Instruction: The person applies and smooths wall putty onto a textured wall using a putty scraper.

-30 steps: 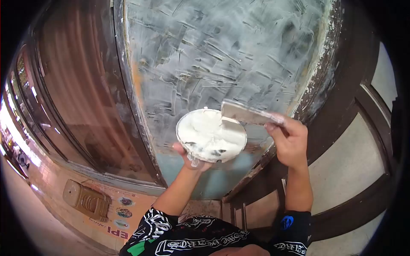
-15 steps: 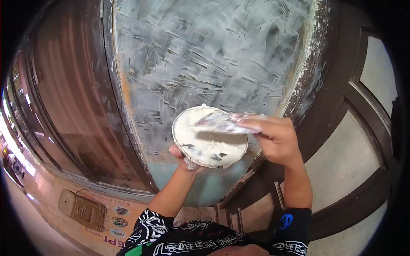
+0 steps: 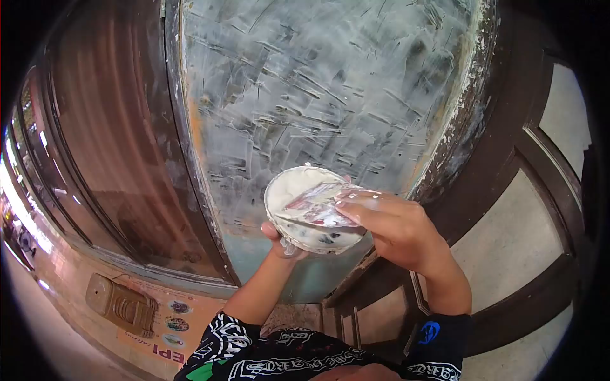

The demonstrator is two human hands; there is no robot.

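**Blade laid flat across the putty tub**

Your left hand (image 3: pixel 279 238) cups the round white tub of pale putty (image 3: pixel 298 190) from beneath, fingers closed around its underside, with the thumb showing at the tub's near left edge. You hold the tub in the middle of the view, in front of the lower part of the tall grey-blue panel smeared with white filler strokes (image 3: pixel 330 82).

Your right hand (image 3: pixel 391 225) is clamped on the flat metal putty knife (image 3: pixel 318 204). Its fingers lie stretched along the top of the blade and press it down. The blade is coated in white paste and lies almost flat across the open tub, reaching from the right rim toward the left one, in contact with the putty. The knife's handle is hidden under your palm.

To the left of the panel runs a dark brown wooden frame (image 3: pixel 114 140). To the right stands dark brown woodwork with pale inset panels (image 3: pixel 515 235), and flaking white paint marks the panel's right edge. Low on the left, a tan box-shaped object (image 3: pixel 124 305) sits on the floor beside a printed sheet (image 3: pixel 175 324). Your black sleeves with white lettering (image 3: pixel 286 359) fill the near edge.
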